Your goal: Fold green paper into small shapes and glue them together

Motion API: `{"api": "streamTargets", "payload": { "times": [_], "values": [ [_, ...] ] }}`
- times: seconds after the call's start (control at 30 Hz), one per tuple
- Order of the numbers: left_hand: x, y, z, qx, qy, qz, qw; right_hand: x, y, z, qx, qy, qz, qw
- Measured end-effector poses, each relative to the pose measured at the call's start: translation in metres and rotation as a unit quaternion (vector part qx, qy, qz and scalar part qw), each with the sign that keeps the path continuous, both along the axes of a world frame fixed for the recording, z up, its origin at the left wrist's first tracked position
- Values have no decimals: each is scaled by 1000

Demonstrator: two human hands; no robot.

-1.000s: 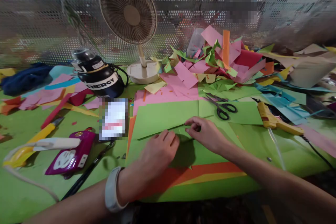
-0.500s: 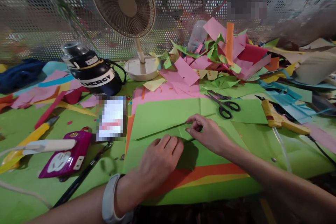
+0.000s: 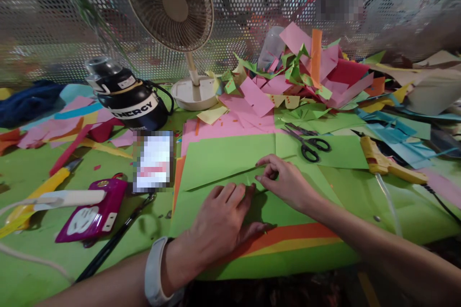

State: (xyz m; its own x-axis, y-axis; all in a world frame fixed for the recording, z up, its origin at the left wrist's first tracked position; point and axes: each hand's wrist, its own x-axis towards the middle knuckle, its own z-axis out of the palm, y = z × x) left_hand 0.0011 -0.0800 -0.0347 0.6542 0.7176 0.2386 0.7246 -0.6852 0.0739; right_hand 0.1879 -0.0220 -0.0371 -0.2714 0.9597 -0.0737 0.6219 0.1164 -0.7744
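Head view here, what are the hands up to?

Left hand (image 3: 220, 218) is palm down over the light green folded paper sheet (image 3: 223, 156), loosely half open, thumb spread away from the fingers, no grip on anything that I can see. Right hand (image 3: 287, 183) has its fingers curled, thumb and index tips slightly apart, index tip right at the sheet's raised edge. Can't tell if it's pinching it.

And where's the sheet?

Middle of the green-covered table (image 3: 421, 220), in front of the person, with an orange paper sheet (image 3: 298, 232) and a yellow one sticking out below it at the near side. Black-handled metal scissors (image 3: 312, 148) lie just past the right hand.

Further out?

Yellow glue gun (image 3: 378, 158) on the right, purple power strip (image 3: 90, 218) on the left, beige round fan (image 3: 176, 5) at the back.
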Motion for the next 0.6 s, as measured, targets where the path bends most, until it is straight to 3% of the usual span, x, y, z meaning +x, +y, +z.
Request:
{"api": "streamTargets", "payload": {
  "times": [0.6],
  "values": [
    [0,-3,0,8,-5,-5,1000,1,0,3,8,-2,13,1000]
  ]
}}
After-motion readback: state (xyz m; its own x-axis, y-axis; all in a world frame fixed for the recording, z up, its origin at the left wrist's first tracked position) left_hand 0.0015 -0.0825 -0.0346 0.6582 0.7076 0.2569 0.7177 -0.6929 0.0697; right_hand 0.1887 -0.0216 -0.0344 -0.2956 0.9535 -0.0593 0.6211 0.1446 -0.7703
